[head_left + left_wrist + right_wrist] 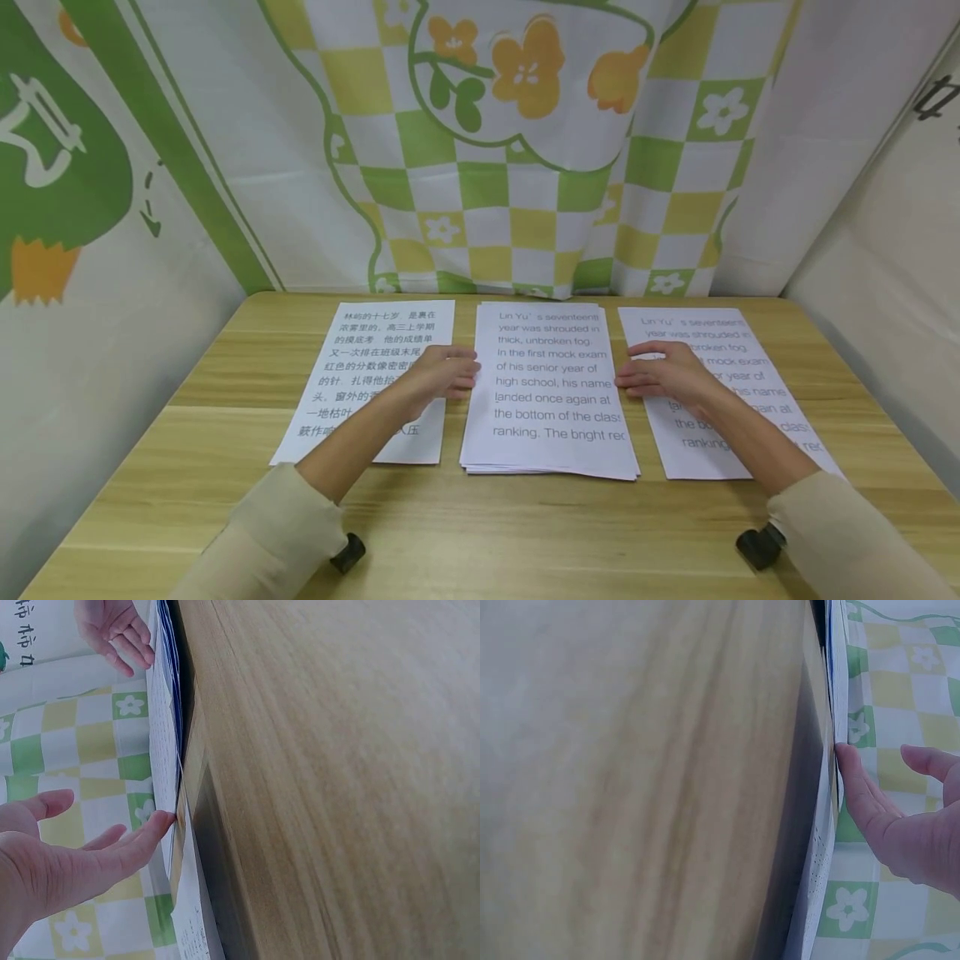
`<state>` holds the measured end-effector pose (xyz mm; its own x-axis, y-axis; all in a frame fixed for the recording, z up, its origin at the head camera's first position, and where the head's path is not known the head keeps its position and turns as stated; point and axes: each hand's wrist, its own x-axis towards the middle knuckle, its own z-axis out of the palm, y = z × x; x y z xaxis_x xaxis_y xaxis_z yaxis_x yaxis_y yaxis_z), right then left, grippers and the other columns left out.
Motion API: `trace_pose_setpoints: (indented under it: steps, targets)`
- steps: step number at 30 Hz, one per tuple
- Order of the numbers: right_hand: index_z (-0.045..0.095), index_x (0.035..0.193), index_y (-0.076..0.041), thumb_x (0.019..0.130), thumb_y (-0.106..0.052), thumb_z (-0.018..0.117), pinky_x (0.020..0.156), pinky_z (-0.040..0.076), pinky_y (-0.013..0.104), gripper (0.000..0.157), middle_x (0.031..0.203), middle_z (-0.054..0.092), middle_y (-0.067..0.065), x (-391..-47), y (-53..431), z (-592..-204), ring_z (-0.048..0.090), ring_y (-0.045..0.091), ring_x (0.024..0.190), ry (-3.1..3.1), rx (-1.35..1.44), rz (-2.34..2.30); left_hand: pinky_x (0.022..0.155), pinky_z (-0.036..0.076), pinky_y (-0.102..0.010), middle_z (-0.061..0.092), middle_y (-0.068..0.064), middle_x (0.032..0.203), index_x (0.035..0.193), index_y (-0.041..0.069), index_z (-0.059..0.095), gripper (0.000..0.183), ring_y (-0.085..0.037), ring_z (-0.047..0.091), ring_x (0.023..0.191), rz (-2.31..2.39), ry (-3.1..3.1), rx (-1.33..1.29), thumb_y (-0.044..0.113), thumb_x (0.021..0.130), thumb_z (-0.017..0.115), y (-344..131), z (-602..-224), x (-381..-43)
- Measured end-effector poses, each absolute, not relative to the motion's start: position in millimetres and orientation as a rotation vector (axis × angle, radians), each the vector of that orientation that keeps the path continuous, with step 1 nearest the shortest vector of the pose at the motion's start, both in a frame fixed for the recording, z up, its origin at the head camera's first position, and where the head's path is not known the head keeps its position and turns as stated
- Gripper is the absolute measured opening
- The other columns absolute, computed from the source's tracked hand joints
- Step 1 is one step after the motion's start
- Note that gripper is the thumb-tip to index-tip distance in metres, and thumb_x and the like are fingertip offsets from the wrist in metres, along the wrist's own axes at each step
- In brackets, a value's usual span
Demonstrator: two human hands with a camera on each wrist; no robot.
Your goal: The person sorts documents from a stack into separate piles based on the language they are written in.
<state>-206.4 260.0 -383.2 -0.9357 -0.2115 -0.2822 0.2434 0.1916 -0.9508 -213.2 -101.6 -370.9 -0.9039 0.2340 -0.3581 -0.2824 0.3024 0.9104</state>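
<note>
Flanking the middle paper stack [551, 383] on its two long sides, a pair of hands is caught mid-job over the bench [510, 533]. The left edge of the pile is met by the left hand [435, 377], the right edge by the right hand [671, 373] — fingertips at the paper, palms turned towards each other. Nothing is gripped: on both sides the fingers are held loosely extended, and a fairly wide gap is left between them and the thumb. From each wrist view, a fingertip is shown right at the edges of the sheets.

Large English print is carried on the top sheet, opening with "Lin Yu", and at the near end several layers are seen peeking out, slightly out of line. Over to the left, a Chinese page [360, 367] is laid flat, partly covered by the left hand and forearm. Over to the right, an English page [750, 400] is set down, its lines partly blocked by the right arm. Strips of wood grain are left bare between all three.

Beige sleeves [277, 517] are worn, with a small black object [348, 552] seen by each cuff. Behind it all — a checked curtain [487, 208] is hung, green, yellow and white.
</note>
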Motion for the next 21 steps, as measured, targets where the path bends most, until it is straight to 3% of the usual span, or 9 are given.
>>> trace_pose_setpoints:
  steps: [21]
  targets:
    - [0.030, 0.150, 0.018, 0.105, -0.009, 0.058, 0.094, 0.061, 0.037, 0.059, 0.113, 0.074, 0.016, -207.0, 259.2, -383.3, 0.076, 0.018, 0.099, 2.130, 0.026, -1.792, 0.106, 0.054, -0.045, 0.056, -0.027, 0.145, 0.149, -0.008, 0.047, 0.049, -0.039, 0.059, 0.129, 1.624, 2.148, -0.045, 0.012, 0.104, 0.055, -102.1, -372.9, -214.1]
